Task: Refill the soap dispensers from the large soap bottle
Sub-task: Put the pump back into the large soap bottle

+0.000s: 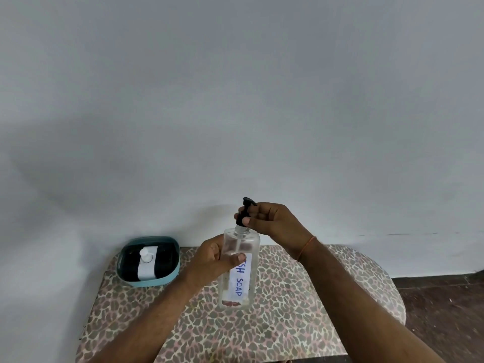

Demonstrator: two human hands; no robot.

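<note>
A clear, nearly empty soap dispenser bottle (239, 273) with a white label reading "SOAP" stands upright near the middle of the table. My left hand (214, 260) wraps around its body from the left. My right hand (272, 221) pinches the black pump head (245, 212) at its neck, above the bottle. A teal dish-soap dispenser tub (172, 268) with a white pump cap (146, 255) sits at the table's back left. No large soap bottle is in view.
The table (288, 310) is covered in a leopard-print cloth and stands against a plain white wall (235, 100). Dark floor (445, 297) shows to the right of the table.
</note>
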